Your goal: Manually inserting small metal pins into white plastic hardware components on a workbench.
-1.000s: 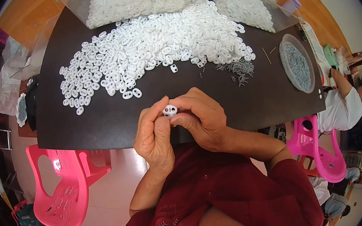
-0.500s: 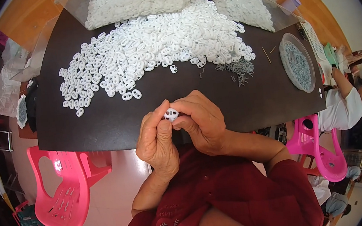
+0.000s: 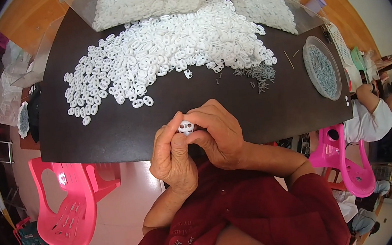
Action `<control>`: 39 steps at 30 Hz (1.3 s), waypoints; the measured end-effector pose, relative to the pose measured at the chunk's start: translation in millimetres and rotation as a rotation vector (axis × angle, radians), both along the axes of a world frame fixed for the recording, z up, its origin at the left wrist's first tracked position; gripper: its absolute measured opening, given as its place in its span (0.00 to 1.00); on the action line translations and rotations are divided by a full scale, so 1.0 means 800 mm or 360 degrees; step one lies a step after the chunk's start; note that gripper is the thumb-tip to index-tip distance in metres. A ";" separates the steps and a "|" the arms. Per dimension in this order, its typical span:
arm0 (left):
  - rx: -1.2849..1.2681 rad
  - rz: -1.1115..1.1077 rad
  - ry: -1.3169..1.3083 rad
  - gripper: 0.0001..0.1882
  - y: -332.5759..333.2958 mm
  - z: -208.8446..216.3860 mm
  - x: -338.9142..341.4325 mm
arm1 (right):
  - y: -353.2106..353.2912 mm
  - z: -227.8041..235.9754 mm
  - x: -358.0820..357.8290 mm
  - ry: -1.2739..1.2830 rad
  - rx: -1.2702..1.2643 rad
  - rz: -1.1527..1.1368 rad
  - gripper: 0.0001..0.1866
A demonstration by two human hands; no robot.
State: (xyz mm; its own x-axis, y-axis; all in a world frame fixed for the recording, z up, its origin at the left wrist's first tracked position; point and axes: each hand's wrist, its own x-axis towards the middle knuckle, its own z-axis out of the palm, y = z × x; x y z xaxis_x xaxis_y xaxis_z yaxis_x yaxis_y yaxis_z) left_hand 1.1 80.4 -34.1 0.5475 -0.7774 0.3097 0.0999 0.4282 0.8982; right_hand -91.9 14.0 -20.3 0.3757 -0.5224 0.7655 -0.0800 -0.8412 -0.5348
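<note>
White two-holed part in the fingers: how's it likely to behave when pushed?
Probably stiff: the white part shows no visible bend between the left hand and right hand. Likely light, being small with openings through it. Apt to slide rather than roll, I'd guess: similar oval pieces lie flat on the dark table.

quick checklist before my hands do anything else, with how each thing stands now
1. White piece gripped: ok, pinched between the fingers of the left hand and right hand, holes showing.
2. Grey pin fitted in that piece: cannot tell, too small to make out.
3. Hands apart from the heap of white pieces: ok, dark tabletop shows between.
4. Grey pins all inside the round tub: not ok, many lie loose by the heap's right end.
</note>
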 end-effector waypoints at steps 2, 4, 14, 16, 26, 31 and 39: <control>-0.0004 0.0011 -0.0021 0.13 -0.001 0.000 0.000 | -0.001 0.000 -0.001 -0.0001 0.0003 0.0000 0.13; -0.0008 0.0024 -0.0043 0.13 -0.001 -0.001 0.000 | -0.001 -0.001 -0.002 -0.0003 0.0005 0.0001 0.13; -0.0081 0.0021 -0.0051 0.12 -0.002 0.001 0.000 | 0.000 -0.002 -0.001 0.0023 -0.0142 -0.0043 0.15; -0.0082 0.0009 -0.0039 0.12 -0.002 0.000 -0.001 | 0.000 -0.002 -0.001 0.0020 -0.0197 -0.0073 0.16; -0.0045 0.0087 -0.0094 0.11 -0.008 -0.001 -0.007 | 0.002 -0.008 -0.003 0.0048 -0.0218 -0.0171 0.12; -0.0017 0.0082 -0.0093 0.11 -0.013 -0.002 -0.009 | -0.001 -0.013 -0.002 0.0038 -0.0224 -0.0225 0.11; -0.0051 0.0010 0.0054 0.12 -0.007 0.007 -0.010 | 0.008 -0.006 0.001 0.0046 -0.0183 -0.0235 0.14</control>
